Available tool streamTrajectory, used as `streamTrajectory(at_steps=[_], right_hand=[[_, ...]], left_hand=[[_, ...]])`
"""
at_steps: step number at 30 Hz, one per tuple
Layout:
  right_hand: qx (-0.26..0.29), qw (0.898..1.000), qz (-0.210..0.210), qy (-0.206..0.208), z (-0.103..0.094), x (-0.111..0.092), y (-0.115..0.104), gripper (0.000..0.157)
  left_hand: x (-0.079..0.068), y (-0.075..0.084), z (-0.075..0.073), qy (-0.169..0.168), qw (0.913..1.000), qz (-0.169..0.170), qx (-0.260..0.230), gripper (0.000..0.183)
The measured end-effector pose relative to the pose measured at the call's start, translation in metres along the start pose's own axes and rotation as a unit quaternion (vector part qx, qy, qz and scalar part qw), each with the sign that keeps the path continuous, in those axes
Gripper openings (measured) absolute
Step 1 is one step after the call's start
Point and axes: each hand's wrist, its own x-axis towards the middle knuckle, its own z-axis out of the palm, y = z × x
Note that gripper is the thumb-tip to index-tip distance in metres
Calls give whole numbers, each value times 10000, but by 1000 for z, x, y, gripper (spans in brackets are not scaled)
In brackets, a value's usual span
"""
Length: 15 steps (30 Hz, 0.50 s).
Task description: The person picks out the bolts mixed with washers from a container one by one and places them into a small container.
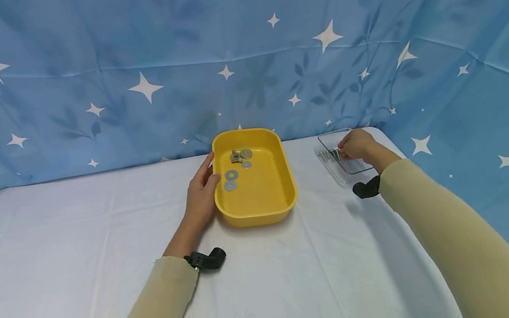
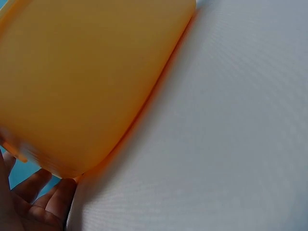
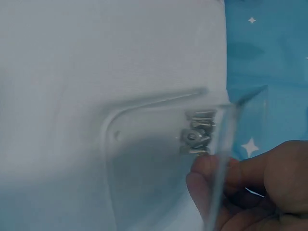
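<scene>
My left hand [image 1: 201, 194] grips the left side of a yellow plastic tray [image 1: 282, 214], with the thumb at its rim and fingers along the outer wall. Inside lie several grey flat washers [image 1: 231, 175] and a small cluster of metal hardware [image 1: 236, 156]. To the right, my right hand [image 1: 360, 147] reaches into a clear plastic box [image 1: 339, 178]. Its thumb and fingertips are close together beside a pile of metal screws [image 3: 199, 127] and a washer [image 3: 192, 137]. Whether a piece sits between those fingertips cannot be made out.
A white cloth covers the table [image 1: 75, 270]. Behind and to the right hangs a blue curtain [image 1: 252, 85] with white stars, close behind the tray and box. Each wrist wears a black camera strap [image 1: 208, 259].
</scene>
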Motion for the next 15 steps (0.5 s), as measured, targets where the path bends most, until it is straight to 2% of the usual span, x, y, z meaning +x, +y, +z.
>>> streamTrajectory(at_steps=[6, 9, 15], right_hand=[[173, 9980, -514, -328, -12, -17, -19, 45], [195, 9963, -758, -344, -15, -24, -35, 49], [500, 9940, -909, -356, -10, -35, -73, 51]], left_hand=[[-2, 1, 0, 19, 10000, 57, 14, 57], [-1, 0, 0, 3, 10000, 79, -12, 57], [0, -1, -1, 7, 10000, 77, -16, 57]])
